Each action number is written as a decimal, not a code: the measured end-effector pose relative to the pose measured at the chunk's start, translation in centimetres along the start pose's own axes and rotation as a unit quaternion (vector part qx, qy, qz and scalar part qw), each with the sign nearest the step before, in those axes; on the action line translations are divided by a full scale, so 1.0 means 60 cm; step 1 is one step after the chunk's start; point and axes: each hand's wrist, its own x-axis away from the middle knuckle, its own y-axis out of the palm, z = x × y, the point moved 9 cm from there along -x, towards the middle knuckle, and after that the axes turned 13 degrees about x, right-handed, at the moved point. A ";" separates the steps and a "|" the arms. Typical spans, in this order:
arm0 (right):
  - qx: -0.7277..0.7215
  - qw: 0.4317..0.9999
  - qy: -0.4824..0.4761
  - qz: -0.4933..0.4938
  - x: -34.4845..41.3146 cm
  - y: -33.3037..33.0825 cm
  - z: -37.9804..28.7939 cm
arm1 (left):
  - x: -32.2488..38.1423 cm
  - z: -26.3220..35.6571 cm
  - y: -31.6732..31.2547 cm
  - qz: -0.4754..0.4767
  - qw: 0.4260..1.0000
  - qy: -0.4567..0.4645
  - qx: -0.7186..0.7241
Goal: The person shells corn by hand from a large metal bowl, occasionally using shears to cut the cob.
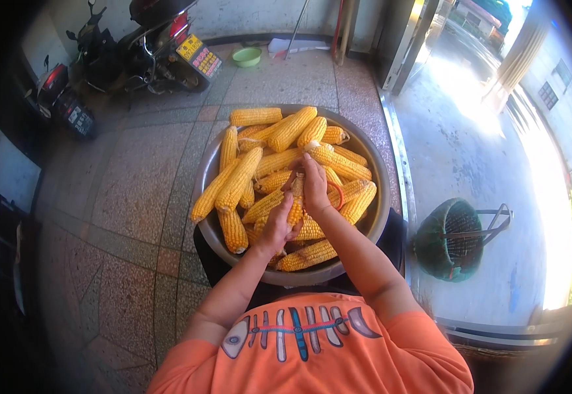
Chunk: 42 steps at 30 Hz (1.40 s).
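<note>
Both hands grip one partly shelled corn cob (296, 194) over a wide metal basin (383, 202). My left hand (277, 225) holds its lower part, where yellow kernels are still attached. My right hand (314, 183) wraps the upper part, which shows bare cob. Under and around the hands lie several dried ears of yellow corn (239, 180), heaped in the basin, a few jutting over its rim. An orange-red ring-shaped thing (337, 193) shows beside my right hand. The bottom of the basin is mostly hidden by the corn and my arms.
A green woven basket (449, 241) with a handle sits beyond the metal door track (398, 147) on the right. A green plastic bowl (247, 57) rests on the tiled floor ahead. Motorcycles (150, 59) are parked at the far left, near the wall.
</note>
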 end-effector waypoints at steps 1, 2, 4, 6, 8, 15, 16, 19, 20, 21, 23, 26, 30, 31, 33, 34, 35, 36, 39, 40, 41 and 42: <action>0.000 1.000 0.000 -0.002 -0.002 -0.002 0.002 | 0.002 -0.014 0.012 -0.051 0.995 -0.044 0.079; 0.008 1.000 0.006 -0.023 -0.005 0.000 0.006 | 0.000 -0.018 0.005 -0.034 0.996 -0.049 0.067; 0.018 0.999 0.015 -0.043 -0.005 0.007 -0.005 | -0.004 0.008 0.005 0.021 1.000 0.004 -0.003; -0.016 0.989 0.142 -0.034 0.004 0.012 0.012 | -0.011 0.020 -0.020 0.077 0.993 0.058 -0.075; -0.073 0.986 0.148 -0.034 0.018 0.038 0.001 | -0.003 0.066 -0.035 0.084 0.903 0.309 -0.287; 0.017 0.999 0.042 -0.005 0.013 0.012 -0.004 | 0.012 0.080 0.004 0.049 0.872 0.357 -0.330; 0.091 0.996 -0.017 -0.011 0.012 0.006 -0.017 | 0.001 0.049 -0.008 0.044 0.964 0.174 -0.198; 0.136 0.989 -0.019 -0.047 -0.001 0.010 0.003 | 0.004 -0.019 -0.012 0.034 0.999 -0.038 0.013; 0.136 0.989 -0.019 -0.049 -0.002 0.011 0.009 | 0.004 -0.028 -0.009 0.029 0.995 -0.056 0.080; 0.124 0.992 -0.001 -0.038 -0.002 0.008 0.015 | 0.003 -0.027 -0.003 0.029 0.995 -0.056 0.081; 0.113 0.993 0.018 -0.027 0.002 0.011 0.025 | 0.002 0.002 -0.020 0.122 0.992 0.012 0.013; 0.142 0.989 -0.016 0.029 0.028 0.025 0.013 | -0.005 0.017 -0.012 0.093 0.991 0.049 -0.077; 0.179 0.983 -0.015 0.038 0.025 0.017 0.017 | -0.002 0.008 -0.016 0.106 0.992 0.046 -0.045; 0.179 0.983 -0.015 0.038 0.022 0.011 0.018 | -0.002 0.003 -0.014 0.078 0.996 0.029 -0.041; 0.160 0.986 0.037 -0.010 0.016 0.011 0.036 | -0.001 0.000 -0.008 0.050 0.998 0.011 -0.036; 0.160 0.986 0.037 -0.010 0.015 0.010 0.040 | 0.002 -0.007 -0.011 0.073 0.997 -0.023 -0.009; 0.150 0.988 0.045 0.004 0.014 0.004 0.048 | 0.005 -0.016 -0.015 0.096 0.994 -0.056 0.019; 0.139 0.989 0.053 0.016 0.014 0.003 0.050 | 0.004 -0.016 -0.022 0.097 0.994 -0.056 0.019; 0.116 0.991 0.064 0.025 0.008 -0.002 0.049 | 0.005 -0.046 -0.002 0.013 0.966 -0.164 0.200; 0.117 0.991 0.063 0.025 0.006 -0.003 0.047 | 0.005 -0.040 0.006 0.016 0.960 -0.155 0.231; 0.118 0.991 0.064 0.015 0.005 -0.001 0.046 | 0.004 -0.035 0.010 0.019 0.954 -0.145 0.263; 0.120 0.991 0.064 0.005 0.005 0.000 0.043 | 0.003 -0.026 0.009 0.015 0.958 -0.128 0.257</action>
